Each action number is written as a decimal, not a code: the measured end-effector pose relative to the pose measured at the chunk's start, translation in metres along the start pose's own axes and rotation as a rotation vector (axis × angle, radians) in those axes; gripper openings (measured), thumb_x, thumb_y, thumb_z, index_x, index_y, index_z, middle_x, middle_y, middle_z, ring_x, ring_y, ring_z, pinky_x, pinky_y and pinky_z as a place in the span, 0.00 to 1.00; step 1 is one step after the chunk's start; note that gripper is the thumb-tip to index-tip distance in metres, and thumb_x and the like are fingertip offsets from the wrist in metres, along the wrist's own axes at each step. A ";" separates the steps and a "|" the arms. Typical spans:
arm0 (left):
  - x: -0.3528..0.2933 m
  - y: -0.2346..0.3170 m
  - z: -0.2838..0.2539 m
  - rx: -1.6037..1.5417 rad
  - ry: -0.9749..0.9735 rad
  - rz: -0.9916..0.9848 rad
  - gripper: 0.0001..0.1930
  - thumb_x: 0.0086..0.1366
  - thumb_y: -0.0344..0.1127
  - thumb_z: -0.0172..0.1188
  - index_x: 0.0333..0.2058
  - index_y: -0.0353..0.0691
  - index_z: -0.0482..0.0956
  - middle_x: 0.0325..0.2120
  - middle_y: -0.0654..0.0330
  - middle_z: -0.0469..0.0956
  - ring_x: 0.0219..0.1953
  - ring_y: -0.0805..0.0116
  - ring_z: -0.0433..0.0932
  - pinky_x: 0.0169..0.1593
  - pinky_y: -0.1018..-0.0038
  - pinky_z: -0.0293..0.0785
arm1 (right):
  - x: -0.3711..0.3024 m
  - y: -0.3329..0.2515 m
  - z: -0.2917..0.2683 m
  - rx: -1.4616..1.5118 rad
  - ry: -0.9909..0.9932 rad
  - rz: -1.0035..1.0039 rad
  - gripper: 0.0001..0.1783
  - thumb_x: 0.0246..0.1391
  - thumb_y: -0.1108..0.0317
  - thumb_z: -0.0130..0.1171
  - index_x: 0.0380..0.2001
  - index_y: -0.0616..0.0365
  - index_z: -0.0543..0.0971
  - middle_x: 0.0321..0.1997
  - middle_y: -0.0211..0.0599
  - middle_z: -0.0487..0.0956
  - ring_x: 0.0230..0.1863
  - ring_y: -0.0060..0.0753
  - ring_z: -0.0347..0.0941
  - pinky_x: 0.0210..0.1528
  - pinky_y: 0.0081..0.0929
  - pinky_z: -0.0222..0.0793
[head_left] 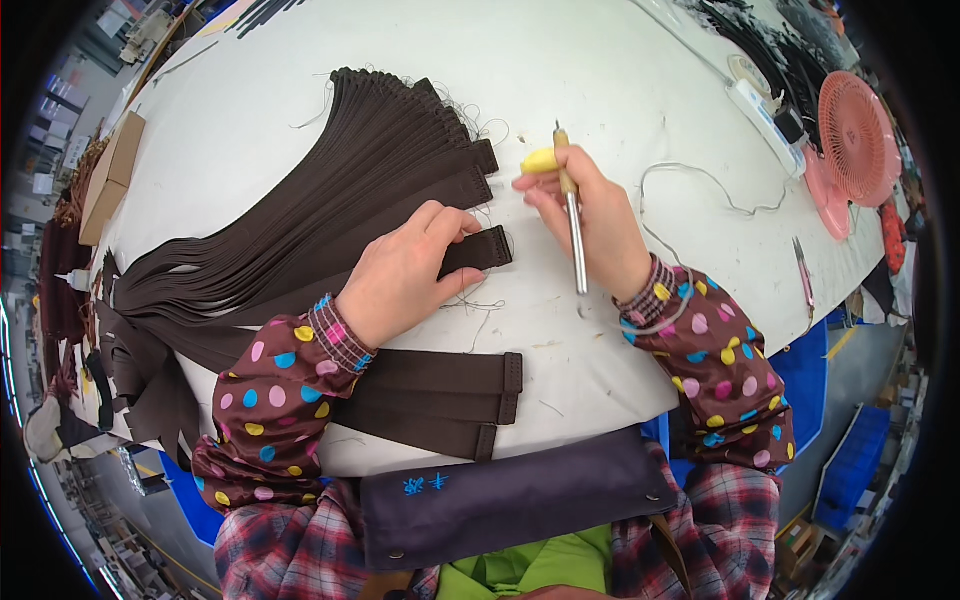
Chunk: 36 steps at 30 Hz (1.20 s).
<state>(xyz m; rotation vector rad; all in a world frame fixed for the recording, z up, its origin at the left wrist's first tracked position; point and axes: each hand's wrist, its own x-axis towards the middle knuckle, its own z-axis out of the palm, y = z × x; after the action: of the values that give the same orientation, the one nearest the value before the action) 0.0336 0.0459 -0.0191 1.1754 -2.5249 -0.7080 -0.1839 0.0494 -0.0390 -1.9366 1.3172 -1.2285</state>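
Note:
My left hand (405,270) lies flat on a dark brown fabric strap (480,250), pinning its hooked end to the white table (580,70). My right hand (585,215) grips a pen-like tool with a metal shaft and wooden tip (572,215), held upright just right of the strap end. A small yellow piece (540,160) sits at that hand's fingertips. A fanned stack of the same brown straps (360,160) spreads to the upper left. Three more straps (440,395) lie near the table's front edge.
A thin cord (700,180) runs from the tool across the table. A pink desk fan (855,140) and a white power strip (760,110) stand at the right. Scissors-like metal tool (803,275) lies near the right edge. Loose threads (475,305) lie by my left hand.

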 end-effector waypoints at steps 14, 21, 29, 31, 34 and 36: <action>0.023 0.002 -0.006 -0.175 -0.220 0.106 0.14 0.54 0.35 0.66 0.35 0.38 0.73 0.33 0.59 0.68 0.29 0.69 0.73 0.35 0.75 0.71 | -0.023 -0.017 -0.008 0.493 -0.146 0.300 0.12 0.62 0.64 0.50 0.43 0.62 0.71 0.27 0.27 0.74 0.24 0.13 0.67 0.27 0.12 0.65; 0.021 -0.006 -0.003 -0.370 -0.121 0.102 0.07 0.57 0.31 0.62 0.28 0.36 0.72 0.25 0.58 0.70 0.25 0.66 0.71 0.30 0.72 0.69 | -0.025 -0.011 0.007 0.408 -0.095 0.302 0.14 0.56 0.65 0.58 0.27 0.58 0.64 0.19 0.26 0.72 0.18 0.12 0.63 0.20 0.16 0.58; 0.020 -0.001 -0.008 -0.350 -0.127 0.107 0.07 0.58 0.30 0.60 0.29 0.36 0.70 0.23 0.58 0.70 0.25 0.63 0.71 0.30 0.71 0.68 | -0.025 -0.013 0.006 0.306 -0.167 0.299 0.11 0.57 0.69 0.56 0.30 0.58 0.64 0.22 0.26 0.71 0.19 0.11 0.64 0.20 0.13 0.61; 0.020 0.000 -0.008 -0.351 -0.131 0.103 0.07 0.58 0.30 0.60 0.29 0.36 0.70 0.22 0.57 0.70 0.25 0.63 0.71 0.30 0.71 0.68 | -0.025 -0.013 0.006 0.294 -0.174 0.296 0.11 0.57 0.69 0.56 0.30 0.58 0.64 0.22 0.26 0.71 0.19 0.11 0.64 0.20 0.13 0.61; 0.020 0.000 -0.007 -0.348 -0.134 0.082 0.07 0.58 0.30 0.60 0.28 0.36 0.70 0.22 0.57 0.71 0.25 0.63 0.71 0.30 0.71 0.68 | -0.025 -0.012 0.006 0.278 -0.179 0.279 0.11 0.57 0.69 0.56 0.30 0.58 0.64 0.22 0.25 0.71 0.19 0.11 0.64 0.20 0.13 0.60; 0.020 -0.002 -0.004 -0.374 -0.117 0.074 0.07 0.58 0.30 0.60 0.28 0.36 0.70 0.22 0.58 0.71 0.25 0.63 0.71 0.30 0.71 0.68 | -0.025 -0.012 0.006 0.261 -0.193 0.277 0.10 0.57 0.70 0.56 0.31 0.58 0.64 0.22 0.25 0.71 0.19 0.11 0.64 0.20 0.13 0.60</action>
<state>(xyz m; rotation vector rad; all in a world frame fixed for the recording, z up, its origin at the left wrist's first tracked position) 0.0241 0.0281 -0.0164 0.9294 -2.3679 -1.1963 -0.1762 0.0767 -0.0420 -1.5862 1.2104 -0.9954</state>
